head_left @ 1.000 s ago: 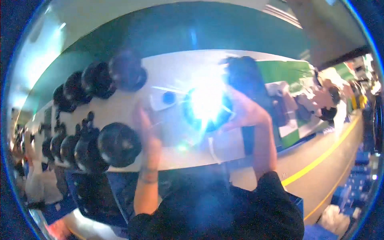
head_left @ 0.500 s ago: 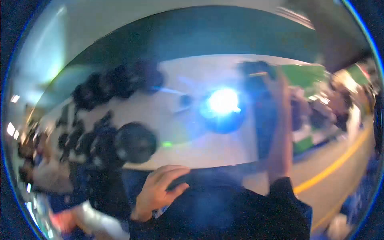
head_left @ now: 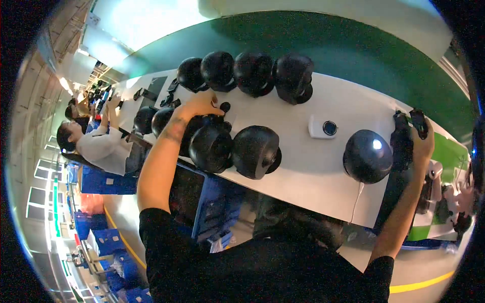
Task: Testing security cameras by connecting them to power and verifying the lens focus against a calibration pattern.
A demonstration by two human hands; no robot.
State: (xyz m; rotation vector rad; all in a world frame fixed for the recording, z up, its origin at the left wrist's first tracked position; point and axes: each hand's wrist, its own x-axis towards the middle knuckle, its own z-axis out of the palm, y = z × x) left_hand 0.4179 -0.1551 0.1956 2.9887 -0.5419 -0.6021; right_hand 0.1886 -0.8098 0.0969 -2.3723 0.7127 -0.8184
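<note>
My left hand (head_left: 202, 104) rests curled on a black dome (head_left: 209, 146) in the near row on the white tabletop (head_left: 303, 156) — my right hand (head_left: 422, 139) grips a dark tool (head_left: 404, 136) at the far edge, beside another dome (head_left: 368, 156).

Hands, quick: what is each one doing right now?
Left hand: resting on a black dome, grip unclear.
Right hand: closed on a small black device.

Black domes (head_left: 256, 150) on white bench (head_left: 313, 166)
</note>
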